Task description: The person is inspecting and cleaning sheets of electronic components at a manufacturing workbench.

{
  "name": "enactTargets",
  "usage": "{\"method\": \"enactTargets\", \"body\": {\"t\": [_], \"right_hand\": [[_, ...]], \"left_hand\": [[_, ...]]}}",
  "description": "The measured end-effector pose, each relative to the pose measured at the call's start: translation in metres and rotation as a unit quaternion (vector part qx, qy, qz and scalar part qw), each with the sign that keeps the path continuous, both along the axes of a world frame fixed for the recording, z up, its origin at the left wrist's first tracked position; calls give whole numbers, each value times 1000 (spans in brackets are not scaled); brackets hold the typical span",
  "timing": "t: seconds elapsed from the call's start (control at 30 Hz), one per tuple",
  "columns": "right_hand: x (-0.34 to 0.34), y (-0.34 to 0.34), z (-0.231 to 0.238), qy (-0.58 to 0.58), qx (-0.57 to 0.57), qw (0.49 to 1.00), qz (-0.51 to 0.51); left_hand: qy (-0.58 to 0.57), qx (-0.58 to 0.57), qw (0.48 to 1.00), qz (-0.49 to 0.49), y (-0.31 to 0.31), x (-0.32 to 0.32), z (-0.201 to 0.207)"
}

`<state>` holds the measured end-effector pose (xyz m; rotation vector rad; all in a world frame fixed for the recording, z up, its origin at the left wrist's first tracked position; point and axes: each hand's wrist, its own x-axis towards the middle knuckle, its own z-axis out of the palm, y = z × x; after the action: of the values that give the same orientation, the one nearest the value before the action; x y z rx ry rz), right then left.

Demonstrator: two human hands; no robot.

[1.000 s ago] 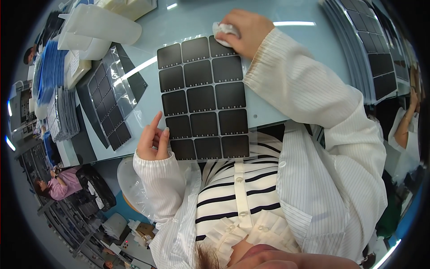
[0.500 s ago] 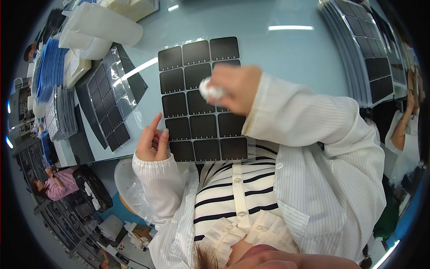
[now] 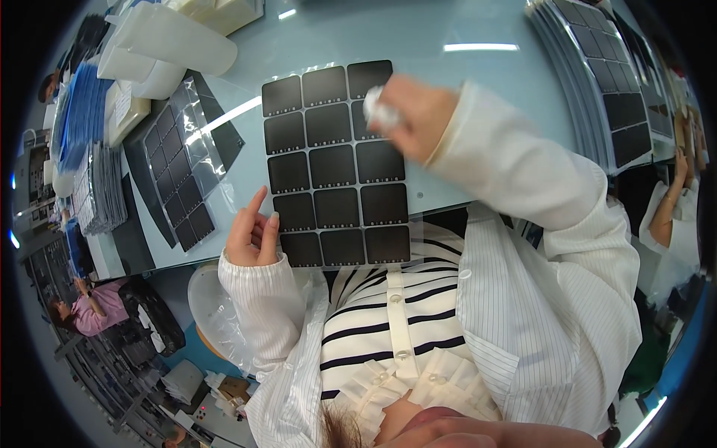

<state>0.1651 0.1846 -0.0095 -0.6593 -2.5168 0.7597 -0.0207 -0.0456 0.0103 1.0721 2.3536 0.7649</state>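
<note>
A clear sheet bearing rows of black rounded panels (image 3: 334,166) lies flat in front of me, its near edge reaching past the table edge. My right hand (image 3: 418,116) is closed around a crumpled white wad of cloth or tissue (image 3: 381,110), over the panels at the sheet's upper right. The wad covers part of a panel there. Beside the lower left edge of the sheet rests my left hand (image 3: 252,237), index finger stretched out and thumb at the edge; it holds nothing that I can see.
At left another panelled sheet (image 3: 175,172) lies on dark sheets, near a white plastic jug (image 3: 175,41) and a stack of blue sheets (image 3: 78,112). A tall stack of panelled sheets (image 3: 620,112) stands at the right. Other people are in the background on both sides.
My right hand has moved right and slightly farther away with the white wad, uncovering panels in the middle of the sheet. My left hand stays at the left edge.
</note>
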Motion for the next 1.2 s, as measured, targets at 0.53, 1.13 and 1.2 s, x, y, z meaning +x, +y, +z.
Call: {"method": "enactTargets", "body": {"t": [0.53, 1.13, 1.2], "right_hand": [[5, 8, -22, 86, 89, 992, -18], [-27, -54, 23, -178, 5, 935, 306], [-35, -37, 2, -45, 4, 960, 278]], "left_hand": [[11, 32, 999, -8, 2, 1, -4], [-60, 19, 998, 31, 3, -3, 4], [-60, 27, 997, 38, 6, -2, 5]]}}
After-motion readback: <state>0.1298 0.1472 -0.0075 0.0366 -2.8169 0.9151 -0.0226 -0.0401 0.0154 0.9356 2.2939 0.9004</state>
